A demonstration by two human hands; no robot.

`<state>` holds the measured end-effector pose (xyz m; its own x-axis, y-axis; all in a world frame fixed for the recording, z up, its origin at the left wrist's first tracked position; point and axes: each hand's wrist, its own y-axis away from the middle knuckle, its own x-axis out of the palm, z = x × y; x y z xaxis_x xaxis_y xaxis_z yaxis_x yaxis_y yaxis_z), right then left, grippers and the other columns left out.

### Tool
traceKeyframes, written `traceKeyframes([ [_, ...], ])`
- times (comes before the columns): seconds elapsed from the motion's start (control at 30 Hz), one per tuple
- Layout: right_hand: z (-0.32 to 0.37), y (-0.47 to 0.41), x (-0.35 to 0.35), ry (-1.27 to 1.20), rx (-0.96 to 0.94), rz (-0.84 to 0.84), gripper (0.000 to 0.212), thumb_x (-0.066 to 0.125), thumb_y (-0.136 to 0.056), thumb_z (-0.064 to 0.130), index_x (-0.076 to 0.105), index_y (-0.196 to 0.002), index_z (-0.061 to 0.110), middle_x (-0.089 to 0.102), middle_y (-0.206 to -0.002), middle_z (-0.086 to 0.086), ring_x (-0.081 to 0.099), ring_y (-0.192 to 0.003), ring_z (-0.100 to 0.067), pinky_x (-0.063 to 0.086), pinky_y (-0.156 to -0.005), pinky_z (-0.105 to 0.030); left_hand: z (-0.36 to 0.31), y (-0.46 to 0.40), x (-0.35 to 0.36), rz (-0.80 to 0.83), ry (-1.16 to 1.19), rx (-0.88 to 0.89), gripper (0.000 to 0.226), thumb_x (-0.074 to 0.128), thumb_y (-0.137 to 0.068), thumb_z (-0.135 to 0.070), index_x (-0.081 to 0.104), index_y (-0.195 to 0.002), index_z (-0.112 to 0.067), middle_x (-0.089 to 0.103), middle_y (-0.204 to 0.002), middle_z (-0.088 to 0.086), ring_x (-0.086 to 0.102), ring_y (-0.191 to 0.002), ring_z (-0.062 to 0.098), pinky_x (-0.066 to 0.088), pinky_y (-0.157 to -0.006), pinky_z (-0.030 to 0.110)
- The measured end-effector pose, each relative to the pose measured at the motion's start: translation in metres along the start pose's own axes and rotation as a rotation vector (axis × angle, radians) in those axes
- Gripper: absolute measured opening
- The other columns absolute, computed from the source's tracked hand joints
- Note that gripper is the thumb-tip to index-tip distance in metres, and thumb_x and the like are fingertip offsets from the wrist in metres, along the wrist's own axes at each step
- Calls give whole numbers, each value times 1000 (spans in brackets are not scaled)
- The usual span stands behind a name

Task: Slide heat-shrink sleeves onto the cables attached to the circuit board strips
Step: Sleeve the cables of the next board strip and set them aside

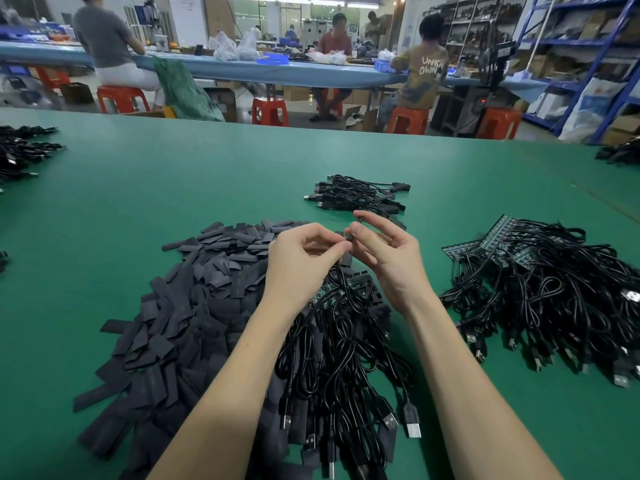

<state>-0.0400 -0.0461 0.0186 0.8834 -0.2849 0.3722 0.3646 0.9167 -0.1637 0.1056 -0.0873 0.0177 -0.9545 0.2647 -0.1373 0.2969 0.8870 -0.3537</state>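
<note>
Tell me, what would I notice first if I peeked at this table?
First, the two hands in the middle: the left hand and right hand meet fingertip to fingertip, pinching a small black piece above a bundle of cables. To their left spreads a big heap of flat black sleeves, and to the right on the green table lies another tangle of cables on circuit board strips.
</note>
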Motion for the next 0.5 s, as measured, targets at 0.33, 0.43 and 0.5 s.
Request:
traceKeyframes([
  [0.33, -3, -2, 1, -22, -20, -35, 26, 76, -87, 7, 75, -113, 12, 74, -90, -15, 67, -85, -24, 58, -79, -29, 0, -1, 3, -6, -4, 10, 9, 83, -82, -14, 77, -80, -19, 77, -75, -7, 75, -77, 10, 57, -75, 23],
  [0.43, -1, -2, 0, -39, 1, -55, 22, 76, -87, 6, 76, -109, 11, 73, -88, -14, 66, -82, -23, 58, -78, -27, -1, -1, 5, -5, -11, 15, 9, 83, -82, -13, 76, -80, -19, 77, -74, -7, 75, -76, 10, 57, -74, 21],
  [0.5, 2, -2, 1, -40, 11, -65, 22, 76, -87, 6, 76, -108, 10, 73, -88, -13, 66, -80, -21, 58, -78, -27, -3, -3, 6, -14, -31, 18, 9, 83, -82, -15, 75, -81, -21, 77, -75, -9, 74, -76, 6, 54, -72, 16],
])
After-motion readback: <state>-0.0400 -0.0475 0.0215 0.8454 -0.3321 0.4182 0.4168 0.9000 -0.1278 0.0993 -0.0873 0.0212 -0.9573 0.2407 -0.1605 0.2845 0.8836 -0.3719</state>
